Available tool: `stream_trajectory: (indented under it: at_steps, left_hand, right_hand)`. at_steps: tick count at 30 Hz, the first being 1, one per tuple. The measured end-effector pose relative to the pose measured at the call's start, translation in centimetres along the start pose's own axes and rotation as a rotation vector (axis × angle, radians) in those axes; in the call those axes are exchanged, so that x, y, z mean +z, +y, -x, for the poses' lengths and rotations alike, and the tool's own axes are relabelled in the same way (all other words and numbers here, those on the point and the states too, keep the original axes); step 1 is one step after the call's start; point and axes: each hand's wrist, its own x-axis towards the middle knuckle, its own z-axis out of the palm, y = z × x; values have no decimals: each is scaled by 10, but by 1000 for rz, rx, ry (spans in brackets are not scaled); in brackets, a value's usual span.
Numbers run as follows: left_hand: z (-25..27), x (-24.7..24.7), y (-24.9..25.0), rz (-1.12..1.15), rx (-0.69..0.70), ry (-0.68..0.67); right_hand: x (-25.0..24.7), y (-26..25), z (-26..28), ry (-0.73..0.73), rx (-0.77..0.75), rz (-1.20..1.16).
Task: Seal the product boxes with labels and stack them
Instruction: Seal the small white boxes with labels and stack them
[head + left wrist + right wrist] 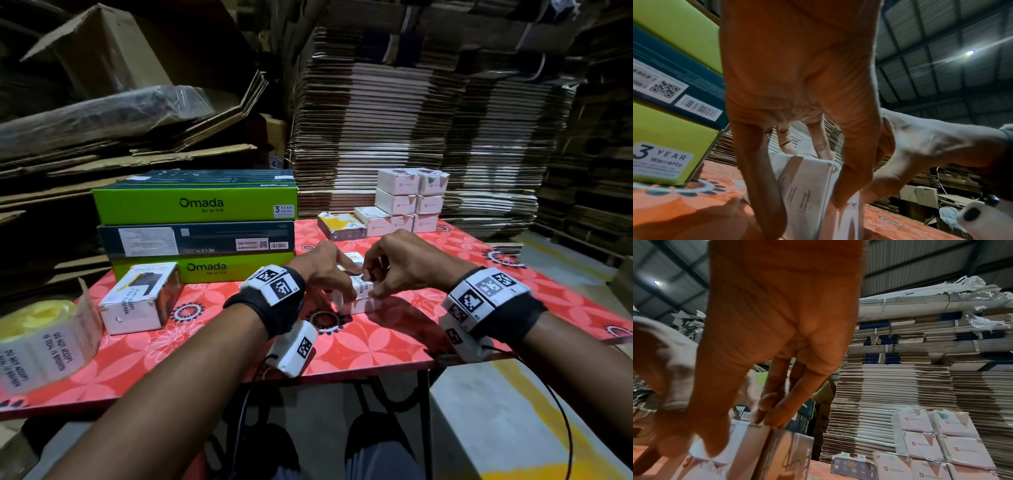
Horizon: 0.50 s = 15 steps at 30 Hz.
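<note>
A small white product box (359, 305) (807, 186) (785, 456) stands on the red flowered table (376, 346), in the middle. A white seal label (363, 287) printed in black lies over its top edge. My left hand (347, 284) (807, 211) grips the box from above, thumb on the near side and fingers over the top. My right hand (373, 282) (742, 433) pinches the box at the label, fingertips on the top edge and thumb on the near face. A stack of sealed white boxes (411, 202) (941, 443) stands at the back right.
A roll of seal labels (41, 342) lies at the table's near left. Beside it stands a larger white box (140, 301). Three long Omada boxes (195, 226) are piled at the back left. A yellow-topped box (339, 224) sits near the stack. Flat cardboard is piled high behind the table.
</note>
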Motion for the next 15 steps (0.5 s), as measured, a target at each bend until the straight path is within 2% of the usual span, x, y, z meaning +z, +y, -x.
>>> stream_trajectory:
  at_steps: [5, 15]
  left_hand:
    - [0, 1, 2, 28, -24, 30]
    - [-2, 5, 5, -67, -52, 65]
  right_hand:
    - [0, -3, -5, 21, 1, 24]
    - [2, -6, -3, -1, 10, 70]
